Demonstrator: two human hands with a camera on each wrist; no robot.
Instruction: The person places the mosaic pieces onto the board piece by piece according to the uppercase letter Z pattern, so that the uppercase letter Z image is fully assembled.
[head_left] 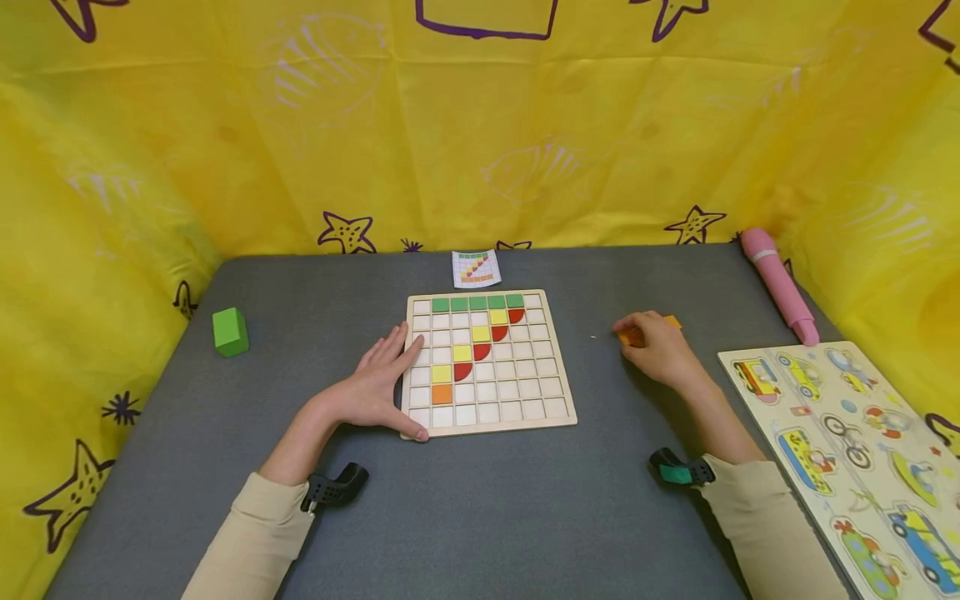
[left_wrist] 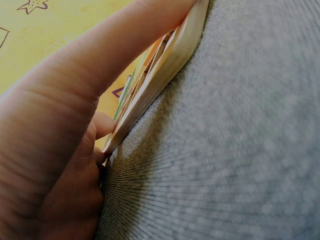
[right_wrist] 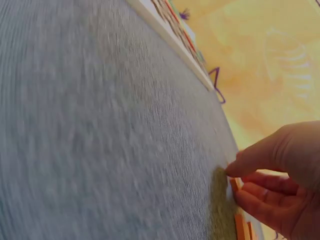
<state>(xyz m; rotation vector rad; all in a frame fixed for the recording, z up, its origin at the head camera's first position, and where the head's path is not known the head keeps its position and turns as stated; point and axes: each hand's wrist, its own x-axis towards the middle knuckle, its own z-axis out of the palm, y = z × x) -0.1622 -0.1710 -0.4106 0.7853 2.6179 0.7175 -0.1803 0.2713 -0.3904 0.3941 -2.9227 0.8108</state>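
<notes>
In the head view a wooden grid board (head_left: 495, 431) lies mid-table. Its top row has green square tiles (head_left: 477, 303); below, yellow squares (head_left: 480, 334) and red quarter-circle tiles (head_left: 482, 352) step down diagonally to an orange square (head_left: 442, 394). My left hand (head_left: 371, 387) rests at the board's left edge with fingers spread, thumb on the near left corner. To the right of the board, my right hand (head_left: 660, 352) pinches an orange tile (right_wrist: 234, 185) between thumb and fingers, low over the table. Other orange tiles (right_wrist: 241, 227) lie beside those fingers, partly hidden by the hand.
A small printed pattern card (head_left: 476, 269) lies behind the board. A green block (head_left: 229, 332) stands at the left. On the right are a pink cylindrical object (head_left: 778, 283) and a wooden vehicle puzzle board (head_left: 813, 417). Yellow patterned cloth (head_left: 450, 125) surrounds the grey table (head_left: 480, 517).
</notes>
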